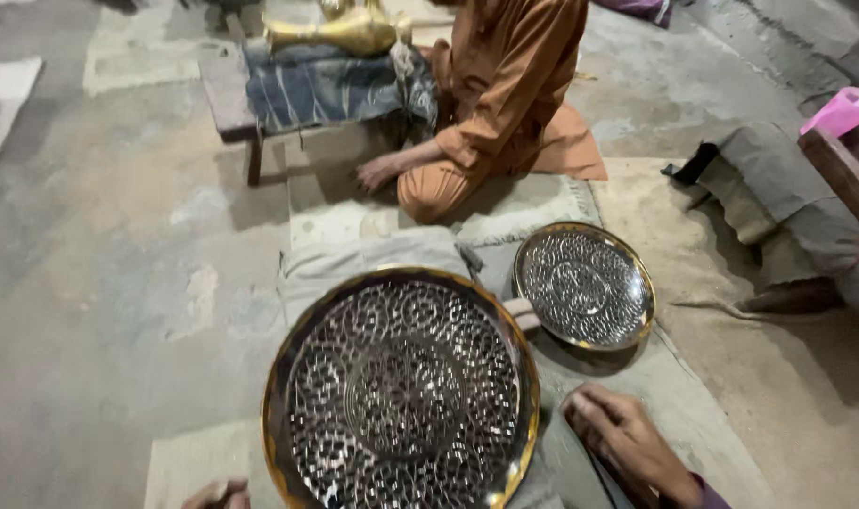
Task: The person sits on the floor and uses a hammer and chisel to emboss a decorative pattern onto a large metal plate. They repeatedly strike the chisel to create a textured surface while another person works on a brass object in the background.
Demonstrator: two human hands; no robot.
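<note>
On the floor: a grey cloth (pixel 373 256) lies spread over the concrete floor (pixel 99 236), and the work sits on it.
Large tray: a round metal tray (pixel 401 388) with a hammered, dimpled pattern and a brass-coloured rim stands low in the middle of the view, tilted up toward the person wearing the camera.
Left hand (pixel 217 494): only a few fingers show at the bottom edge, just beside the tray's lower left rim; I cannot tell whether they grip it.
Right hand (pixel 632 443): rests palm down on the cloth, just to the right of the large tray, fingers loosely bent and holding nothing; it is near the rim but does not appear to touch it.
Small tray: a second round tray (pixel 585 286) of the same pattern and rim lies beyond and to the right of the large one, close to it on the cloth.
Other person: someone in orange clothes (pixel 509 94) kneels further back on a pale mat (pixel 533 212), one hand (pixel 377 173) pressed to the ground.
Table: a low wooden table (pixel 227 99) beside that person carries a blue cloth (pixel 326 85) and a brass vessel (pixel 340 33) lying on its side.
Right side: a pink plastic thing (pixel 844 110) shows at the edge, next to a wooden beam (pixel 844 174).
</note>
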